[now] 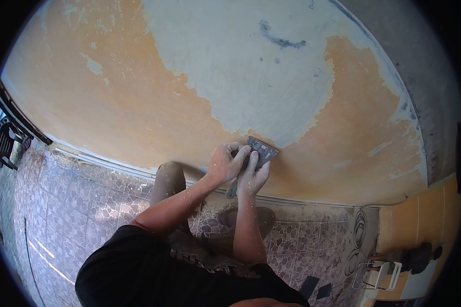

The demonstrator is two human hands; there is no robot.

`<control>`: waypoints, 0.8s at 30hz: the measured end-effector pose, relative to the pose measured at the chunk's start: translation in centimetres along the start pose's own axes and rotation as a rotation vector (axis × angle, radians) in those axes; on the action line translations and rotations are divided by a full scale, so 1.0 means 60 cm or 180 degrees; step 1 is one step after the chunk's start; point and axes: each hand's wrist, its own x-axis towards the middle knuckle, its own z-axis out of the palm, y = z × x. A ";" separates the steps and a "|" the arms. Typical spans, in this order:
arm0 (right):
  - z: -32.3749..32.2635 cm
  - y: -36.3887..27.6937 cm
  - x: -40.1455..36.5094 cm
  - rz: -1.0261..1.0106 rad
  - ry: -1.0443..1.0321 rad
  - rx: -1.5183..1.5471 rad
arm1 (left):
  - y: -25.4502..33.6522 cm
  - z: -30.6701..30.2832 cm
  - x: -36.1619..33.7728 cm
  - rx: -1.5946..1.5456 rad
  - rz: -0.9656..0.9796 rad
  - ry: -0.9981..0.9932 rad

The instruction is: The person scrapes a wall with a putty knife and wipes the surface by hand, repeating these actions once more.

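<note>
A scraper (265,150) is held by both hands at the wall (107,112), where its dark blade is placed by the near end of a pale patch (241,66) bordered by orange paint. Whether the blade's edge is pressed on the surface cannot be told, and the marks on its face are too small to be read. The blade's left side is pinched by the left hand (228,162), whose fingers are curled and partly hidden from view. The blade is also gripped by the right hand (254,178), its thumb laid along the near face; its fingertips are not all shown. Only the end of the greenish handle (231,191) is seen, the rest being covered by the hands. Both forearms are speckled with pale dust. The tiled floor (107,199) is partly blocked by the person's dark shirt (128,266) and bent knees. On the far left, a black chair (6,146) is shrunk near the dark picture rim. On the near right, a coiled hose or cable (359,230) is seen, and a white frame (394,276) is overlapped with a dark shape that is hard to make out
</note>
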 end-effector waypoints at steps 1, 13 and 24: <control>0.001 0.014 0.004 -0.0163 0.0045 -0.0047 | 0.002 0.001 0.002 0.0005 0.0004 -0.0009; 0.007 0.023 0.013 -0.0146 0.0059 -0.0160 | -0.002 0.004 0.012 0.0407 0.0191 0.0086; 0.009 0.023 0.013 -0.0222 0.0074 0.0077 | -0.002 0.003 0.014 0.0636 0.0387 0.0099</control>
